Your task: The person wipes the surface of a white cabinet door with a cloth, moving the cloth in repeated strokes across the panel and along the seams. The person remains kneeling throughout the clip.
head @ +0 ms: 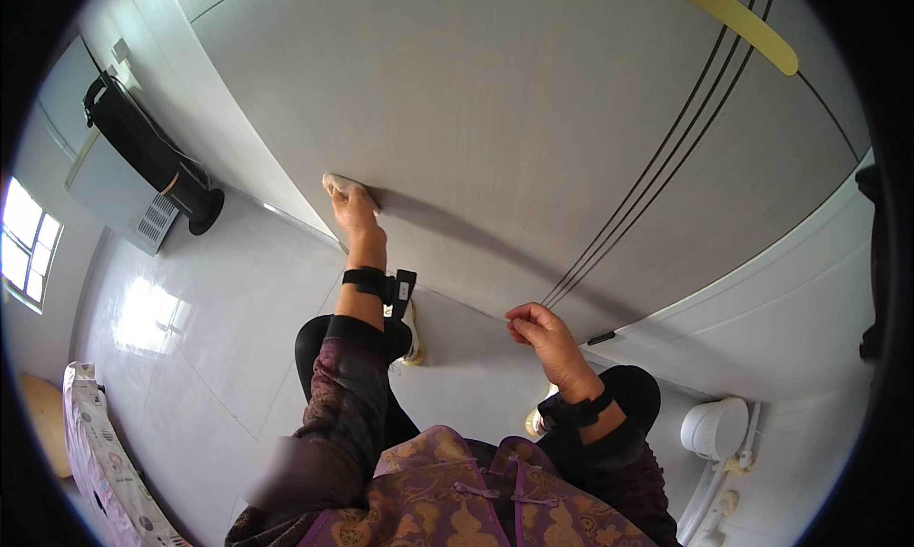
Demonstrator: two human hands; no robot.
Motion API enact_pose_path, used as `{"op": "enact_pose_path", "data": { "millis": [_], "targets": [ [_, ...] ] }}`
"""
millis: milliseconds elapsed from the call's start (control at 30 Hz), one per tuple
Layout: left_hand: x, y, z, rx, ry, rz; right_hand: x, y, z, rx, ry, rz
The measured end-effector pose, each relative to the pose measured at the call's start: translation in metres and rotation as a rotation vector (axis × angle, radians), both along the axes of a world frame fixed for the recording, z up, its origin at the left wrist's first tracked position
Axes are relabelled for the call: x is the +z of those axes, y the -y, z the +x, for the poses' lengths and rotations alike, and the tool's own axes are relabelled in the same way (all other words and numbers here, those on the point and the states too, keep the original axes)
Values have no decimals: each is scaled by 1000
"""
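Note:
A light cloth is pressed against the lower left part of a grey door panel, with my left hand closed on it. My right hand hangs before the bottom of the same panel, its fingers loosely curled with nothing visible in them. Three dark grooves run down the panel and end behind my right hand. A yellow curved handle crosses the grooves near the top right. Both wrists wear black straps.
A black tower fan stands at the left beside a white panel with vents. A white bucket and pipes are at the lower right. Pink printed fabric lies lower left. My knees are bent near the panel.

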State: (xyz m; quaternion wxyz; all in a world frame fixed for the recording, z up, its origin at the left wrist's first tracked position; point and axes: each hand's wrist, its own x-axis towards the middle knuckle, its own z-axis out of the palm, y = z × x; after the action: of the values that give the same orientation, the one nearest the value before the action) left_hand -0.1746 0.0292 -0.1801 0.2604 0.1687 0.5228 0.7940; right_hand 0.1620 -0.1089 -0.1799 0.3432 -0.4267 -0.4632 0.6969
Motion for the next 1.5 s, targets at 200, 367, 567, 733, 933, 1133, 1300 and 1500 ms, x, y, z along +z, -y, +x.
{"op": "enact_pose_path", "data": {
  "millis": [200,367,567,733,933,1133,1300,1500],
  "targets": [
    [48,13,100,318,-985,103,-7,0,4,16,-41,-21],
    [81,50,176,100,-1439,325,-14,-5,6,9,-11,-3],
    [86,54,195,142,-1701,458,-19,-4,12,-19,36,29],
    [163,37,171,147,-1656,480,-19,-3,21,16,14,67],
    [250,18,168,389,-1514,663,-13,1,27,0,-66,75],
    [143,39,192,139,-1776,510,-7,2,30,-6,-14,89],
    [37,76,207,-322,-2091,432,3,6,32,-90,-40,136],
    [62,80,203,-392,-2084,574,80,51,38,-524,-93,901]
  ]
}}
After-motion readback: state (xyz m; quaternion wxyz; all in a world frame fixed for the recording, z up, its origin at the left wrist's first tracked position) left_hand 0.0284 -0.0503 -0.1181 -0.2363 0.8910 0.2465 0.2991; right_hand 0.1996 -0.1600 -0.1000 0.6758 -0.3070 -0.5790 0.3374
